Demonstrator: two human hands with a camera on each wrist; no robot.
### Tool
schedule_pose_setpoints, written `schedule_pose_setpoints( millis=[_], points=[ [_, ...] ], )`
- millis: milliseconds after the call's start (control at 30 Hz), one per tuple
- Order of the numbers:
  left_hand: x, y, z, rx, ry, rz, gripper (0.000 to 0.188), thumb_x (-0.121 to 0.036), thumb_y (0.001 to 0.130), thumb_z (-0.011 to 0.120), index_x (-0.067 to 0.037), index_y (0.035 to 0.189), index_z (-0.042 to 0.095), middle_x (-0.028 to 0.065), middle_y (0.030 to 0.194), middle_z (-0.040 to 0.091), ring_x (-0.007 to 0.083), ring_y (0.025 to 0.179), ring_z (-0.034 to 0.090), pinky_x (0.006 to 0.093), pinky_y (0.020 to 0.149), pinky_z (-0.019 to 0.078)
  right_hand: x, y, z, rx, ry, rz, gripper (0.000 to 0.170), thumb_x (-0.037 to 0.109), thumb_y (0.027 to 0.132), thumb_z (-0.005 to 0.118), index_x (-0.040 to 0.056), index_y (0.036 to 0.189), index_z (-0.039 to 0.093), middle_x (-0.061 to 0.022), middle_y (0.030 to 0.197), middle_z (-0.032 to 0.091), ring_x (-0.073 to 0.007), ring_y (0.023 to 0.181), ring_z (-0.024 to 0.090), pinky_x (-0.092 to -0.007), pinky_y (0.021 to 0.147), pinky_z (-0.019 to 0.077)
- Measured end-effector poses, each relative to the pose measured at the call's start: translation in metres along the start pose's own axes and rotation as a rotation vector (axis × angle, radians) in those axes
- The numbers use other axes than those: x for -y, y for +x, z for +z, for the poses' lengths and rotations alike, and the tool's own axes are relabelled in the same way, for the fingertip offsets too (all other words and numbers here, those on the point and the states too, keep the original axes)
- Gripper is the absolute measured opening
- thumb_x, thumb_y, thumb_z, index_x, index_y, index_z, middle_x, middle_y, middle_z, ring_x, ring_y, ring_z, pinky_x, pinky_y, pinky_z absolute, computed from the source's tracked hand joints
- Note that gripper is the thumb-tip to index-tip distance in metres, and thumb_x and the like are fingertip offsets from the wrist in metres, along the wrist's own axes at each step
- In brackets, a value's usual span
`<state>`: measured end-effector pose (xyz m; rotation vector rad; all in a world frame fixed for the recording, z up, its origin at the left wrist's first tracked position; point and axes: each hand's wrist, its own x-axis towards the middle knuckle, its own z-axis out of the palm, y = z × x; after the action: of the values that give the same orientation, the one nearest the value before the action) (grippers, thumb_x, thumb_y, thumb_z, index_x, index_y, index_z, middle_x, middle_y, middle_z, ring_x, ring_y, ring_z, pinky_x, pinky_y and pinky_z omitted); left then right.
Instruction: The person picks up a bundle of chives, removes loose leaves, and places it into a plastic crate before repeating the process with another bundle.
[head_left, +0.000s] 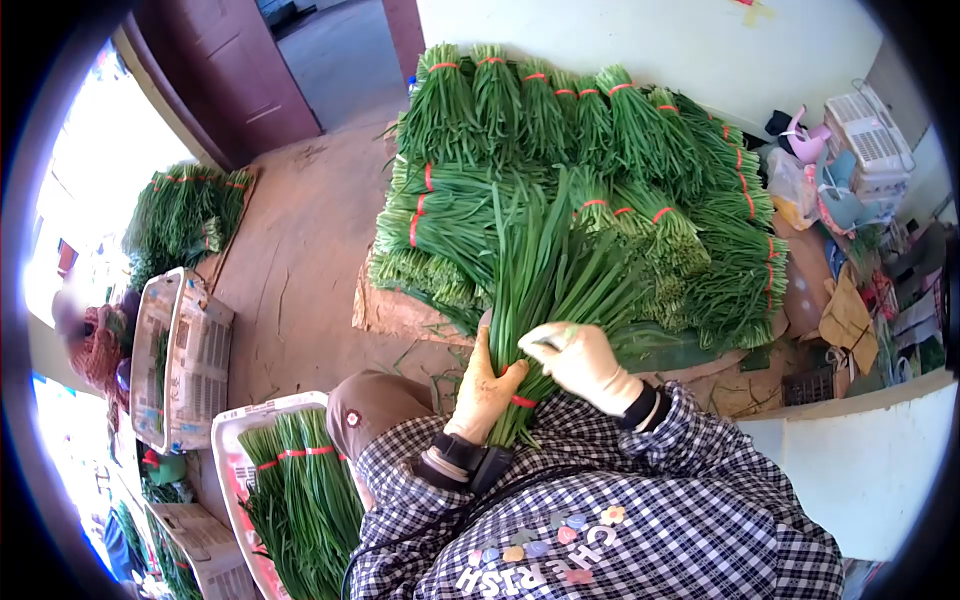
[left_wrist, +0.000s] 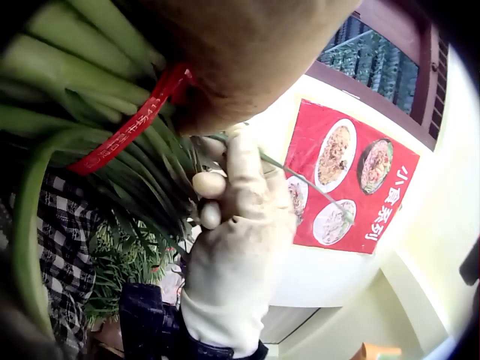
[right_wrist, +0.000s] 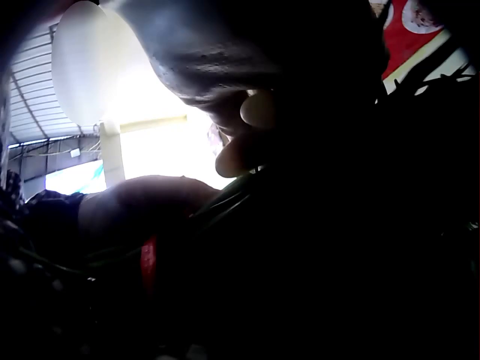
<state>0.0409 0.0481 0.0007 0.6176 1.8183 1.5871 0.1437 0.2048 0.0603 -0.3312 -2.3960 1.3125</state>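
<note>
A thick bunch of green chives (head_left: 530, 260) stands in front of the checked shirt, leaves fanned upward, with a red tie (head_left: 523, 402) round its lower stems. My gloved left hand (head_left: 485, 395) grips its left side just above the tie, thumb across the stems. On the other side, my gloved right hand (head_left: 590, 368) is beside the leaves with its fingers curled. In the left wrist view this right hand (left_wrist: 244, 232) pinches a thin chive blade (left_wrist: 307, 184) that sticks out past its fingers. The right wrist view is mostly dark.
Tied chive bunches (head_left: 455, 225) are stacked in rows on the floor ahead. A white crate (head_left: 226, 430) holding more bunches is at my left knee. Another crate (head_left: 205, 335) stands farther left, near more bunches (head_left: 180, 220). A low white wall (head_left: 860, 480) is at the right.
</note>
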Motion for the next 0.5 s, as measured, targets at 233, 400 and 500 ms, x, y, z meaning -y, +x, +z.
schedule_pose_setpoints(
  millis=[233, 400, 500],
  points=[
    [0.006, 0.002, 0.001, 0.024, 0.059, 0.094, 0.095, -0.009, 0.092, 0.075, 0.008, 0.163, 0.015, 0.0259, 0.156, 0.047, 0.0294, 0.143, 0.049, 0.0364, 0.117, 0.0406, 0.019, -0.011, 0.007, -0.087, -0.255, -0.359, 0.009, 0.014, 0.087, 0.071, 0.0158, 0.095, 0.074, -0.0017, 0.082, 0.074, -0.0244, 0.067, 0.071, -0.0347, 0.059, 0.0551],
    [-0.012, 0.007, 0.002, 0.075, -0.134, 0.02, 0.088, -0.005, 0.092, 0.072, 0.007, 0.162, 0.019, 0.0213, 0.139, 0.06, 0.0251, 0.122, 0.062, 0.0356, 0.106, 0.0506, 0.069, -0.029, 0.014, -0.05, -0.175, -0.694, 0.009, 0.015, 0.087, 0.072, 0.0182, 0.095, 0.076, 0.0007, 0.076, 0.071, -0.0181, 0.063, 0.069, -0.0327, 0.056, 0.0559],
    [-0.001, 0.007, 0.0, 0.011, -0.088, 0.049, 0.089, -0.011, 0.091, 0.074, 0.01, 0.16, 0.022, 0.0227, 0.138, 0.061, 0.0257, 0.12, 0.063, 0.0355, 0.104, 0.0512, 0.059, -0.028, -0.011, 0.081, -0.137, -0.627, 0.009, 0.018, 0.091, 0.072, 0.0171, 0.099, 0.077, -0.0012, 0.08, 0.073, -0.0184, 0.066, 0.071, -0.0327, 0.057, 0.0566]
  ],
)
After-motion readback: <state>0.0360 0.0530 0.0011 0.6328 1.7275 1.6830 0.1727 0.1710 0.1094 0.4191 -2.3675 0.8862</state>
